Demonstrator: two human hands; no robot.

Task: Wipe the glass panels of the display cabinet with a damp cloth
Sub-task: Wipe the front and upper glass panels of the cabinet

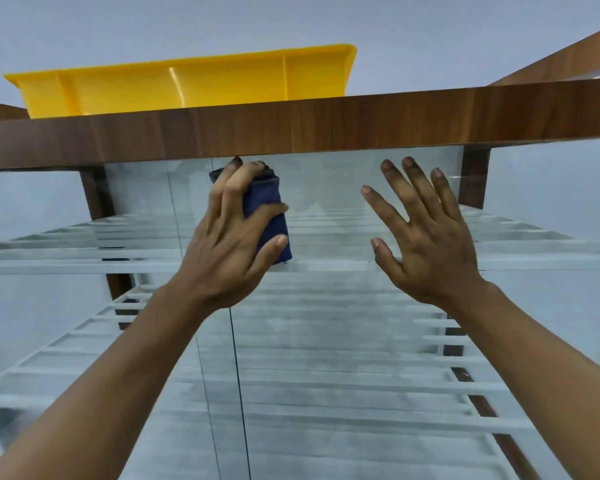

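The display cabinet rises in front of me, seen from below, with a wood-grain top rail (326, 123) and a glass front panel (326, 341). My left hand (229, 244) presses a folded dark blue cloth (271, 220) against the glass just under the top rail, fingers curled over it. To the right, my right hand (426, 237) lies flat on the same glass with fingers spread and holds nothing. A vertical seam (236, 358) between two glass panels runs down below my left hand.
White wire shelves (361, 386) show behind the glass at several levels. A yellow plastic tray (187, 81) sits on top of the cabinet at the left. Brown side posts (475, 178) frame the glass. A pale wall and ceiling lie beyond.
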